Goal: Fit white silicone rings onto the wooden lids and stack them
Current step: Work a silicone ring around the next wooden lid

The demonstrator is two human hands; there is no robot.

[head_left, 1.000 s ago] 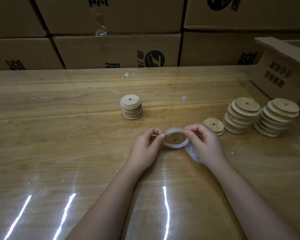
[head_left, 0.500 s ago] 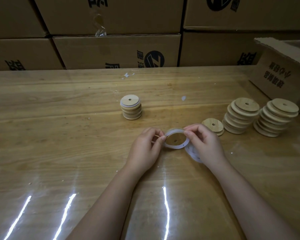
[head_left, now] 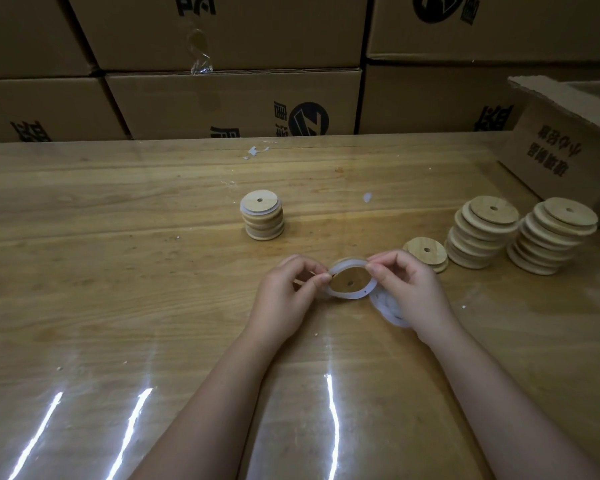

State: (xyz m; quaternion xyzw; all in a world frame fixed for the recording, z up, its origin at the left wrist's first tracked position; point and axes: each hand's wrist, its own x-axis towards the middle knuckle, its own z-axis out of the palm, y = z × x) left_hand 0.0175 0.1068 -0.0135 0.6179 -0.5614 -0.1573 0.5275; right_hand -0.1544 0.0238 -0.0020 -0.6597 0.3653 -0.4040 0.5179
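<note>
Silicone ring (head_left: pixel 347 296) sits loosely round the wooden lid (head_left: pixel 346 279), both pinched at opposite edges by left hand (head_left: pixel 284 299) and right hand (head_left: pixel 409 289); an uneven pull could spring the ring off between the grips.

Lid (head_left: pixel 350 281) inside ring (head_left: pixel 347 295) at mid-bench (head_left: pixel 118 271), left hand (head_left: pixel 284 296) on its left, right hand (head_left: pixel 409 289) on its right, spare rings (head_left: pixel 387 309) under right hand, short stack (head_left: pixel 262 216) behind-left, low stack (head_left: pixel 426 252) right, tall stack (head_left: pixel 482 230) beyond, end stack (head_left: pixel 555 237) rightmost, open box (head_left: pixel 565 157) behind these, cartons (head_left: pixel 232 105) behind bench.
</note>
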